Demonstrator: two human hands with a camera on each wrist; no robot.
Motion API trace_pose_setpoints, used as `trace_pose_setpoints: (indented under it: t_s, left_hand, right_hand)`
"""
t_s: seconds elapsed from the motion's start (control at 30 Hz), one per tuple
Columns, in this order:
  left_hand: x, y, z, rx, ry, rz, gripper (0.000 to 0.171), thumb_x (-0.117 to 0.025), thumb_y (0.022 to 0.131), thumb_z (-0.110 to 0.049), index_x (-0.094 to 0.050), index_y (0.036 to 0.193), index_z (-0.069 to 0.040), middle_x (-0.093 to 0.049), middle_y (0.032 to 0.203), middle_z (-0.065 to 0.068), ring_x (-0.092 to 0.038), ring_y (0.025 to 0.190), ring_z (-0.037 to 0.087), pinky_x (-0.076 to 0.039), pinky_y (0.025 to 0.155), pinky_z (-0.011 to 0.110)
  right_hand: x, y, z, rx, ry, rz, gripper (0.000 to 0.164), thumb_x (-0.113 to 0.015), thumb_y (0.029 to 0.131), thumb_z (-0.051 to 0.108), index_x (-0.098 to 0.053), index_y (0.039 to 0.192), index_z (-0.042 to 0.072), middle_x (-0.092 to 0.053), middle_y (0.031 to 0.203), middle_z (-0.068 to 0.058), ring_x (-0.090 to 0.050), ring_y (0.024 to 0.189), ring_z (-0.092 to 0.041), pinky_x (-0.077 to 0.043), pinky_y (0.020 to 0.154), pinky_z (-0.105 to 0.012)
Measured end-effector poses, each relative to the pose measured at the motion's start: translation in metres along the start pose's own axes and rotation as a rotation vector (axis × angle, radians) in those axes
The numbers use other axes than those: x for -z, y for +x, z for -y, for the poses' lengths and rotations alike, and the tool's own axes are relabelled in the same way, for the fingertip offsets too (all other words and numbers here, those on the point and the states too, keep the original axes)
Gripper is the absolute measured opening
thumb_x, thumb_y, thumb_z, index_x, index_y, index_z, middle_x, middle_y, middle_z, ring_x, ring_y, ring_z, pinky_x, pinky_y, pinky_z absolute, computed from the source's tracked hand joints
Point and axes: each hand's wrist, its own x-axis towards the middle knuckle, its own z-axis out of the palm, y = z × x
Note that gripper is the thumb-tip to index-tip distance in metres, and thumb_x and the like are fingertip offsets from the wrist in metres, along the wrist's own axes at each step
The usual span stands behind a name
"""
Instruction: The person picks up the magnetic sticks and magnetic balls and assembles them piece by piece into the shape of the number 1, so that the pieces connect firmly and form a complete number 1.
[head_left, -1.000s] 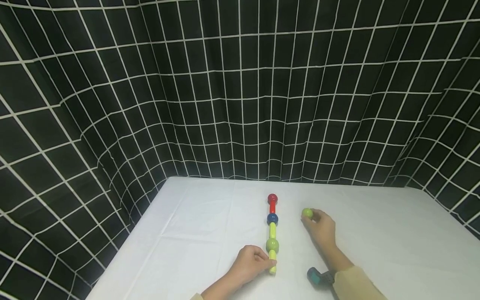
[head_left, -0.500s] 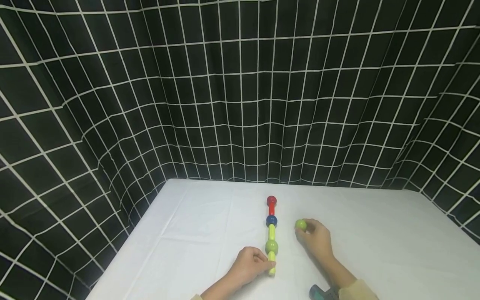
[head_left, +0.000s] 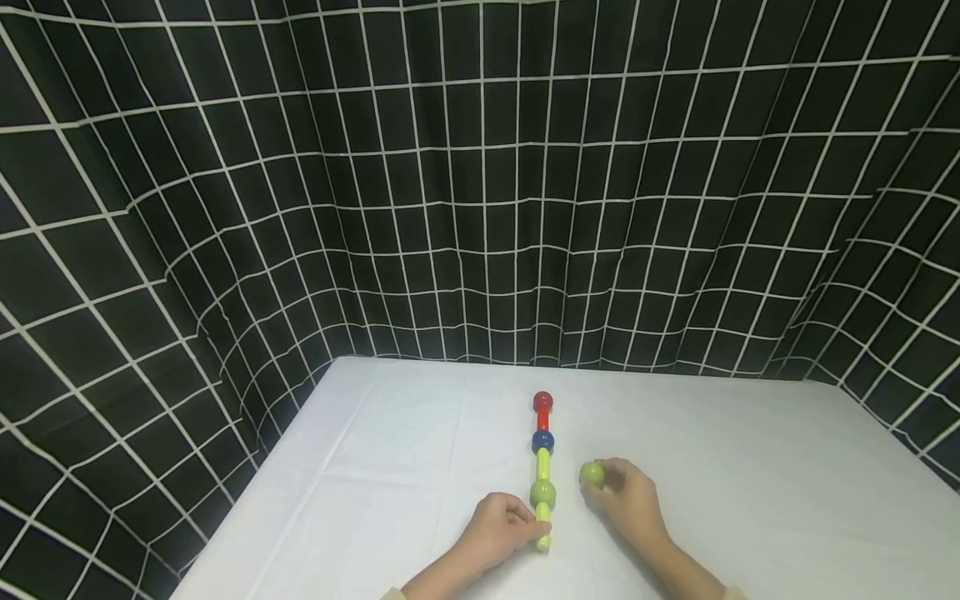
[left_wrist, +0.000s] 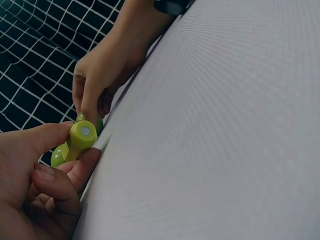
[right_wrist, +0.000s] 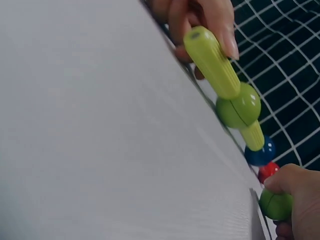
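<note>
A chain of toy rods and balls runs straight up the table: a red ball (head_left: 543,402), a red rod (head_left: 543,419), a blue ball (head_left: 543,441), a yellow-green rod (head_left: 543,464), a green ball (head_left: 543,492) and a second yellow-green rod (right_wrist: 212,62) at the near end. My left hand (head_left: 501,528) pinches that near rod between thumb and fingers. Its free end shows a round metallic disc in the left wrist view. To the right of the chain, my right hand (head_left: 628,503) pinches a loose green ball (head_left: 592,474), apart from the chain.
A white cloth covers the table (head_left: 390,450). Behind and beside it hangs a dark curtain (head_left: 480,208) with a white grid. In the left wrist view, a dark band (left_wrist: 170,6) sits at my right wrist.
My right hand has come nearer to me and leftward toward the chain, carrying the loose green ball. My left hand and the chain stay almost where they were.
</note>
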Motion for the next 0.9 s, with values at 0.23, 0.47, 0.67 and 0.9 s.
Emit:
trace_pose_setpoints:
  t_s: [0.23,0.47,0.67,0.9]
  left_hand:
    - [0.0,0.0,-0.001,0.006,0.006,0.0,0.025,-0.075,0.074,-0.032,-0.065,0.073,-0.009,-0.055,0.053,-0.004,-0.049,0.05,0.007,-0.039,0.047,0.02]
    - [0.002,-0.001,-0.001,-0.007,-0.004,-0.001,0.025,-0.075,0.075,-0.03,-0.066,0.073,-0.008,-0.054,0.052,-0.005,-0.047,0.049,0.006,-0.038,0.046,0.019]
    - [0.001,0.0,0.001,-0.018,0.001,0.001,0.025,-0.075,0.075,-0.031,-0.066,0.072,-0.008,-0.053,0.051,-0.006,-0.047,0.049,0.006,-0.039,0.046,0.019]
    - [0.002,0.001,0.0,-0.031,0.006,-0.001,0.026,-0.074,0.075,-0.032,-0.066,0.072,-0.007,-0.055,0.051,-0.005,-0.048,0.048,0.006,-0.039,0.046,0.019]
  right_hand:
    - [0.002,-0.016,0.005,0.044,-0.012,0.01,0.04,-0.074,0.075,0.017,-0.061,0.108,0.0,-0.064,0.112,-0.018,-0.054,0.114,-0.038,-0.039,0.098,-0.054]
    - [0.003,-0.032,0.012,0.065,-0.018,0.034,0.038,-0.077,0.073,0.018,-0.062,0.105,0.004,-0.065,0.109,-0.013,-0.057,0.111,-0.034,-0.042,0.096,-0.052]
    - [0.002,-0.046,0.017,0.045,-0.018,0.07,0.037,-0.078,0.071,0.019,-0.064,0.104,0.008,-0.066,0.106,-0.007,-0.058,0.109,-0.03,-0.042,0.096,-0.052]
    - [0.0,-0.061,0.023,0.014,-0.032,0.125,0.038,-0.08,0.068,0.018,-0.066,0.103,0.013,-0.067,0.096,0.004,-0.061,0.102,-0.024,-0.045,0.091,-0.05]
